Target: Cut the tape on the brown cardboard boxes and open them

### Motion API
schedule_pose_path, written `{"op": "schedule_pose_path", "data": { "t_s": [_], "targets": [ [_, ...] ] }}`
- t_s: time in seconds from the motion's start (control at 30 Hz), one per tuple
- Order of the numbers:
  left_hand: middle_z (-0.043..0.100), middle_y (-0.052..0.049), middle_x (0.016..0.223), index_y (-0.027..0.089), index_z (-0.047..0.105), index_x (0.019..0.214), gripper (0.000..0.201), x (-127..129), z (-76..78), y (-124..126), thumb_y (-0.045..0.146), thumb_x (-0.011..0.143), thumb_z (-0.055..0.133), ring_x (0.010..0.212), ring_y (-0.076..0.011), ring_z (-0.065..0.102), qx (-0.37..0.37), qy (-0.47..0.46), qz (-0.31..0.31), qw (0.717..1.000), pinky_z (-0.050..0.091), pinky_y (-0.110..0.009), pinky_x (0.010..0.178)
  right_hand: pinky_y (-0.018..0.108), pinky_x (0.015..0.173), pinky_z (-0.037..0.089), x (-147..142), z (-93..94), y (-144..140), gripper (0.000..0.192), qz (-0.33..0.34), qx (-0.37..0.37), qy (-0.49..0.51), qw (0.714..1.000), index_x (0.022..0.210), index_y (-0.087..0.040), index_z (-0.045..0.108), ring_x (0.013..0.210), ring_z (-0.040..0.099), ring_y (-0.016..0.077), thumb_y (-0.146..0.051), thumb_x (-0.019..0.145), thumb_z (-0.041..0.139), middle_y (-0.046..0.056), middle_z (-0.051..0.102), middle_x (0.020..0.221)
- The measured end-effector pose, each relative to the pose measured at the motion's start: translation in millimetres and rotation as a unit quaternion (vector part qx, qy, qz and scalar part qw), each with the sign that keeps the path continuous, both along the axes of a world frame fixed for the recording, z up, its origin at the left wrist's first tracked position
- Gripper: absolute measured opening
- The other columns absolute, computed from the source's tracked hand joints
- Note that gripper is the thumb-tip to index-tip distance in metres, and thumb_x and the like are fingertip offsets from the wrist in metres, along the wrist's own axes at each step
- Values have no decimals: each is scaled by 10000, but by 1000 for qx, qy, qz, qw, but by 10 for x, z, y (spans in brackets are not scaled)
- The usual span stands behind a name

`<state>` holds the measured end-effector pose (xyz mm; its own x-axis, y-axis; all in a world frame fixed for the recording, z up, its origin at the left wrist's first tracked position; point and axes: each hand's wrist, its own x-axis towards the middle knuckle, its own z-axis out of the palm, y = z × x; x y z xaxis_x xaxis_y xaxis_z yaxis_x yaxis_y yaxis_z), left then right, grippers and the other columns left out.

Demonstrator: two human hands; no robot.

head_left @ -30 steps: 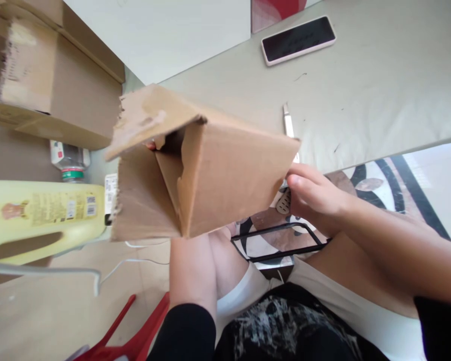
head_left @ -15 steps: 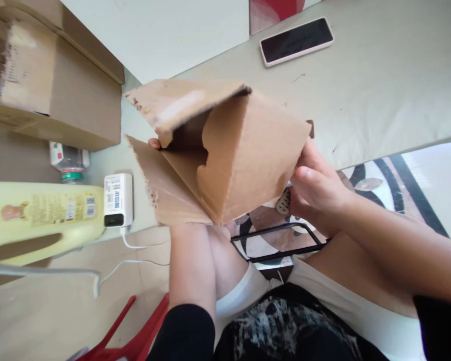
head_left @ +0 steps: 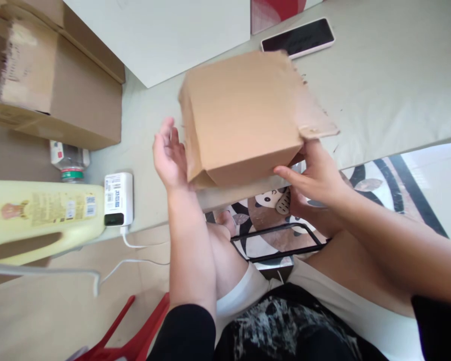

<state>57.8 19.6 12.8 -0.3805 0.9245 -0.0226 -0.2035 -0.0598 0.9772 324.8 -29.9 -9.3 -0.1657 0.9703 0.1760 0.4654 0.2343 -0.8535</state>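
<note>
A small brown cardboard box [head_left: 244, 113] with torn flap edges sits near the front edge of the grey table [head_left: 391, 85], its closed side up. My right hand [head_left: 315, 173] grips its near right corner, thumb on the side and fingers beneath the flap. My left hand [head_left: 170, 155] is held flat against the box's left side, fingers spread and pointing up, with nothing in it.
A pink-cased phone [head_left: 298, 36] lies behind the box. A white charger [head_left: 118, 198] with its cable, a yellow jug [head_left: 41, 215], a clear bottle [head_left: 69, 160] and a larger cardboard box [head_left: 56, 85] stand at the left. A red chair [head_left: 135, 336] is below.
The box has been turned over from open side facing me to closed side up and set further back on the table. My left hand has come out of the box to its left side.
</note>
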Motion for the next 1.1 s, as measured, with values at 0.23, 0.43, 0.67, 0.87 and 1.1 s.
{"op": "schedule_pose_path", "data": {
  "t_s": [0.23,0.43,0.67,0.87,1.1],
  "targets": [
    [745,-98,900,213,674,721,599,38,-159,-19,691,923,374,1131,-265,670,-86,33,-22,995,503,-411,1080,584,868,527,-8,20,54,345,-52,-29,-101,993,922,-232,640,738,654,294,-496,736,761,48,660,702],
    [688,-110,899,209,611,752,624,72,-9,-85,787,851,397,1141,-301,669,-53,-33,-35,997,566,-412,965,535,853,527,15,24,72,343,-54,-28,-112,992,916,-237,634,757,652,292,-513,748,751,58,674,740],
    [688,-124,1034,218,650,1132,867,172,35,-198,914,806,247,1313,-346,577,23,-25,-96,995,534,-454,1001,589,951,511,16,48,64,439,-50,-19,-92,994,984,-224,644,1023,675,390,-581,747,738,127,706,890],
    [677,-125,1002,243,641,1174,934,253,13,-159,953,764,196,1303,-341,587,-5,-16,-83,996,553,-439,958,604,948,523,42,2,69,645,-104,-5,-69,992,1145,-183,611,1140,635,418,-617,697,776,191,680,1109],
    [661,-89,915,227,631,912,461,174,-35,-115,652,871,459,1067,-259,679,28,-21,-20,999,575,-363,860,479,874,558,41,42,57,478,-168,-30,108,979,1062,-194,615,991,677,293,-628,866,585,120,685,985]
  ]
}}
